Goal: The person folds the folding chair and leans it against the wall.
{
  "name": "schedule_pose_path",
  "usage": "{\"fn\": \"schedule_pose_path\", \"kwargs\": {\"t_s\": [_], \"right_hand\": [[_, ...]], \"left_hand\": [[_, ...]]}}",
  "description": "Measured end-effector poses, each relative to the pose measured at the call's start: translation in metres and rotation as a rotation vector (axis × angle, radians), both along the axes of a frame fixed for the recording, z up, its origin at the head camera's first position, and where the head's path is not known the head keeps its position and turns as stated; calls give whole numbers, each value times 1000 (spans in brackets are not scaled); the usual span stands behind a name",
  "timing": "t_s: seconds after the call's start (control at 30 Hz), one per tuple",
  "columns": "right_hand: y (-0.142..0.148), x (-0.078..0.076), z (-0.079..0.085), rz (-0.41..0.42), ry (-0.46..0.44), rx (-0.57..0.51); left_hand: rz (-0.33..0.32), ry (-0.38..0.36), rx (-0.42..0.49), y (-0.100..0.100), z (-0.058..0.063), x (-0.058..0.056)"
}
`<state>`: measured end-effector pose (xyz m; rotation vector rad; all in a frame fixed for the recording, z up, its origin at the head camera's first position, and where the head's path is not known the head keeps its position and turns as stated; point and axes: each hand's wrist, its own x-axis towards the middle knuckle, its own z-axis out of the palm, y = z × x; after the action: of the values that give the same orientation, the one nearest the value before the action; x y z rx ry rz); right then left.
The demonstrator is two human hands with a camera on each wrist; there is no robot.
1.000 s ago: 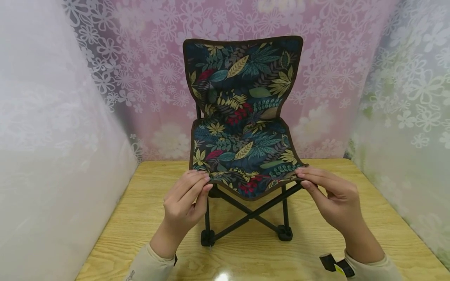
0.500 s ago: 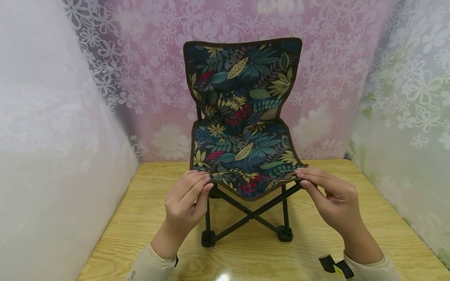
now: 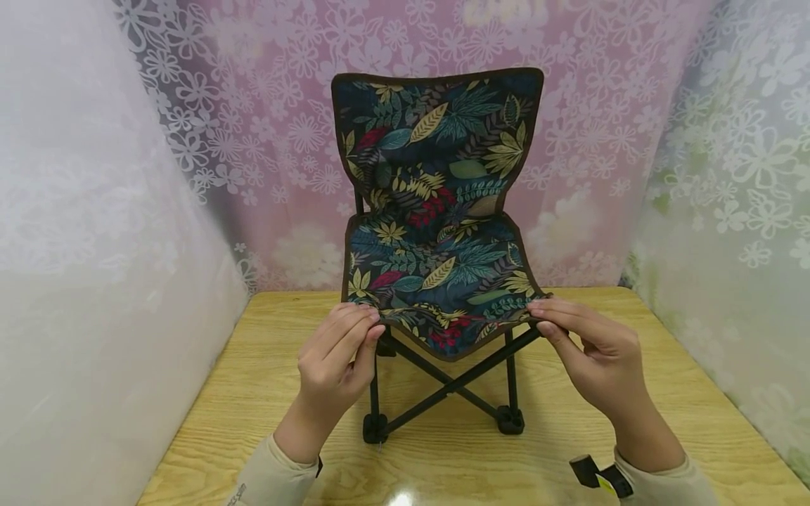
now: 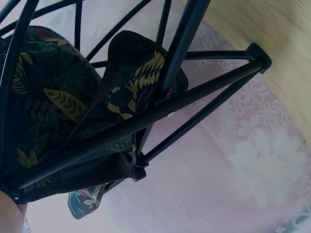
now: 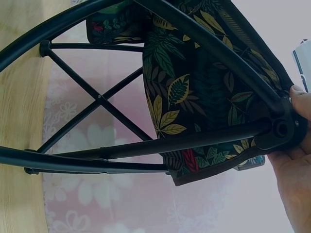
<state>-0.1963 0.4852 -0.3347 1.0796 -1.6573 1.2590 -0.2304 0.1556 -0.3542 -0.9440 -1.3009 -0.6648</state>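
A folding chair (image 3: 436, 267) with dark leaf-print fabric and a black tube frame stands unfolded, its backrest upright and its front facing me. My left hand (image 3: 338, 351) pinches the front left corner of the seat, thumb below and fingers on top. At the front right corner, my right hand (image 3: 591, 348) grips the seat edge the same way. The right wrist view shows the right hand (image 5: 296, 160) around a black plastic corner joint (image 5: 279, 128). Only a bit of the left hand (image 4: 10, 213) shows in the left wrist view, beside the frame tubes (image 4: 121, 131).
The chair's feet (image 3: 375, 427) rest on a wood-grain tabletop (image 3: 443, 474). Behind it hangs a pink floral curtain (image 3: 278, 140). Pale translucent sheets enclose the left side (image 3: 95, 246) and the right side (image 3: 728, 211). A black strap (image 3: 598, 478) hangs at the right cuff.
Both hands keep hold of the front corners. The right hand has shifted very slightly left, and the right front foot of the chair has moved slightly inward.
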Motion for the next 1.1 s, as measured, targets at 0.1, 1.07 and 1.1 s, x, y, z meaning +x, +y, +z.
{"fn": "schedule_pose_path", "kwargs": {"t_s": [0.1,1.07,1.1], "right_hand": [[-2,-1,2,4,5,0],[-7,-1,13,-106,2,41],[-7,-1,13,-111,4,45]], "left_hand": [[2,-3,3,0,1,0],[13,-16,11,4,12,1],[13,-16,11,5,13,1]]}}
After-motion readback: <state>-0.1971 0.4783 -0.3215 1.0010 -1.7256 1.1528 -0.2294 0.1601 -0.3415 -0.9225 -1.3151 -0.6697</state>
